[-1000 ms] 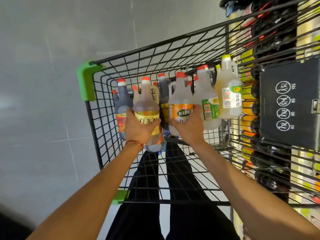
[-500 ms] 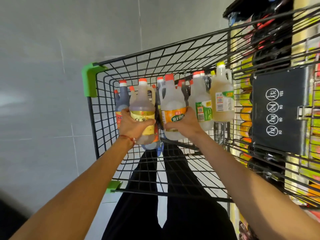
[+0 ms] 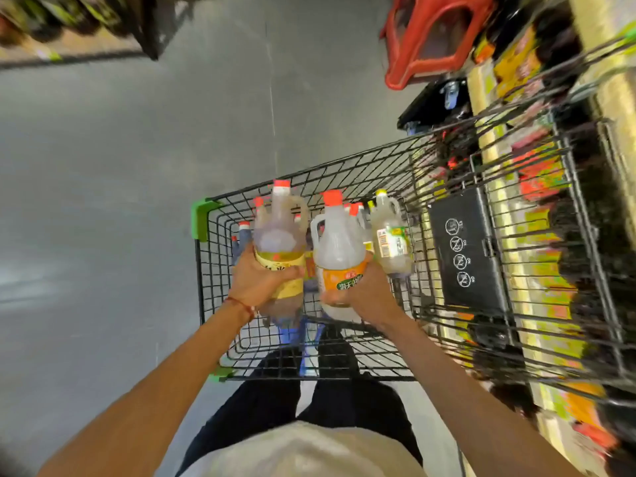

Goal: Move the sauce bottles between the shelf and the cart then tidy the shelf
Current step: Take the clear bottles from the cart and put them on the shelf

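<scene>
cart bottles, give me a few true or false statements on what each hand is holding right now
1. The left hand grips a yellow-labelled bottle with a red cap. True.
2. The right hand is empty. False: it grips an orange-labelled bottle.
3. A yellow-capped bottle stands in the cart, unheld. True.
4. The cart's corner guard is blue. False: it is green.

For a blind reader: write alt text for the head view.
Seen from above, a person's left hand grips an amber bottle and the right hand a clear bottle, both red-capped, over a wire cart holding more bottles. Blurred shelves stand to the right.
</scene>
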A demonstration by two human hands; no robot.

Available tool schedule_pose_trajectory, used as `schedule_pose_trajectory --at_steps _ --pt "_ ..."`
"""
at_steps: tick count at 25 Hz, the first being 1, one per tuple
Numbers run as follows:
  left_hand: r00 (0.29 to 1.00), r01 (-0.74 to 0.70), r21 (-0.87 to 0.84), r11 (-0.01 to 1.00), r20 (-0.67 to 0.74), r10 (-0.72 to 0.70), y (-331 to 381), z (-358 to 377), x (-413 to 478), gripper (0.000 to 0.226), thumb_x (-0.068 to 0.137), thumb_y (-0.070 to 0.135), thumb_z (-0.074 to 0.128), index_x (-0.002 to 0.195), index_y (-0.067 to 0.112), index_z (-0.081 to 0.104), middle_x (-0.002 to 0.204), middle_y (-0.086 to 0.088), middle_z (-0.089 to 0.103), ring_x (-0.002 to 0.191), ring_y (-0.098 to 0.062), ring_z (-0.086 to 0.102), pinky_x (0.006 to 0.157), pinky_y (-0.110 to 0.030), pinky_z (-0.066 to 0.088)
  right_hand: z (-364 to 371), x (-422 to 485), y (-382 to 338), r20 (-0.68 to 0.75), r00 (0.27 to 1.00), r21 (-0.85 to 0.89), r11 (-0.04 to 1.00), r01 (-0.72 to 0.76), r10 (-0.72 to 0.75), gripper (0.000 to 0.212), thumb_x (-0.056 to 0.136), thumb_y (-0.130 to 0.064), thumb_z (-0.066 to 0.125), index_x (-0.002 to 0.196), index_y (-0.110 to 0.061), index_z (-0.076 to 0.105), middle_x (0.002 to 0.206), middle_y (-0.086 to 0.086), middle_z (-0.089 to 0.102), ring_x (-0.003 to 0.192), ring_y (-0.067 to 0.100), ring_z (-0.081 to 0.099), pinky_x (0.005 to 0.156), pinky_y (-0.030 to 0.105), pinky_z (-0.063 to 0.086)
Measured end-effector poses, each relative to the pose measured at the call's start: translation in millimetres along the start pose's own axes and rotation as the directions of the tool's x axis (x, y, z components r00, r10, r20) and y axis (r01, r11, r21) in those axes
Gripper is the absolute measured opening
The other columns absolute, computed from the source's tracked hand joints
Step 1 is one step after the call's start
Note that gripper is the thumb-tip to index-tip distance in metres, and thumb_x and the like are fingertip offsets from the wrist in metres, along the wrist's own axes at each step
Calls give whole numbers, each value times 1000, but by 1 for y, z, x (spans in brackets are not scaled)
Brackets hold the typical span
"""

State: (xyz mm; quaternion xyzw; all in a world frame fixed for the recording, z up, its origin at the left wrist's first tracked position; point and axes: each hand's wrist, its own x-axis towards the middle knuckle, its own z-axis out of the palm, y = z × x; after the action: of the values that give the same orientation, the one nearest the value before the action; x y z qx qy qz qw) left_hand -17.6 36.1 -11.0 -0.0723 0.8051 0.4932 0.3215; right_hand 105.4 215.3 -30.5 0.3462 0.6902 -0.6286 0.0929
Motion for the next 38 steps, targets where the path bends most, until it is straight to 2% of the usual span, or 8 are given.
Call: schedule_pose_trajectory --at_steps 2,6,9,16,20,22,25,38 --pt "996 -68 -1 998 58 68 13 -1 -11 68 45 28 96 104 27 61 98 7 73 89 -11 71 75 -29 59 -7 -21 -6 -52 996 -5 998 67 -67 105 47 -28 103 136 -16 49 121 4 66 108 18 67 85 28 60" --pt "960 -190 5 982 210 185 27 4 -31 65 52 24 96 109 16 65 98 2 75 89 -14 73 81 -44 61 -13 -66 -11 -242 968 77 993 92 -71 94 54 1 100 132 -12 50 115 -2 65 97 0 65 77 9 52" --pt "917 -259 -8 966 313 249 25 5 -49 62 51 39 94 106 25 69 98 5 76 90 -14 73 84 -46 59 -10 -108 -11 -361 932 192 976 105 -29 87 55 1 100 128 -16 56 115 -1 71 102 14 70 73 14 55" --pt "725 -421 -39 906 586 362 13 15 -106 79 48 47 90 118 21 65 107 5 74 98 -16 71 85 -44 59 19 -232 15 -696 714 317 924 213 74 92 56 -4 101 133 -19 55 121 -2 71 105 8 70 83 27 61" --pt "596 -441 -47 896 732 331 4 35 -151 72 56 37 93 119 16 64 108 1 73 98 -18 70 76 -26 59 48 -298 43 -824 536 352 907 230 184 95 50 -15 104 131 -22 54 123 -2 70 109 13 70 86 32 61" --pt "534 -456 -27 889 791 298 -3 48 -174 75 54 43 93 118 16 63 110 -2 72 98 -21 70 82 -35 60 59 -327 58 -855 453 391 887 247 251 97 49 -20 104 132 -25 54 123 -2 71 110 16 70 88 40 62" --pt "445 -505 -4 863 855 265 -14 70 -208 85 43 56 90 115 18 64 107 -3 74 96 -24 71 84 -49 58 73 -371 75 -879 353 426 860 281 320 89 53 -7 102 127 -26 57 115 -7 73 100 8 72 77 26 61" --pt "90 -575 7 818 994 55 -156 139 -474 72 52 36 91 117 21 64 107 2 75 100 -17 71 83 -37 57 122 -619 232 -859 22 475 782 404 511 89 50 -15 103 126 -23 56 113 -4 72 100 12 72 80 34 64"
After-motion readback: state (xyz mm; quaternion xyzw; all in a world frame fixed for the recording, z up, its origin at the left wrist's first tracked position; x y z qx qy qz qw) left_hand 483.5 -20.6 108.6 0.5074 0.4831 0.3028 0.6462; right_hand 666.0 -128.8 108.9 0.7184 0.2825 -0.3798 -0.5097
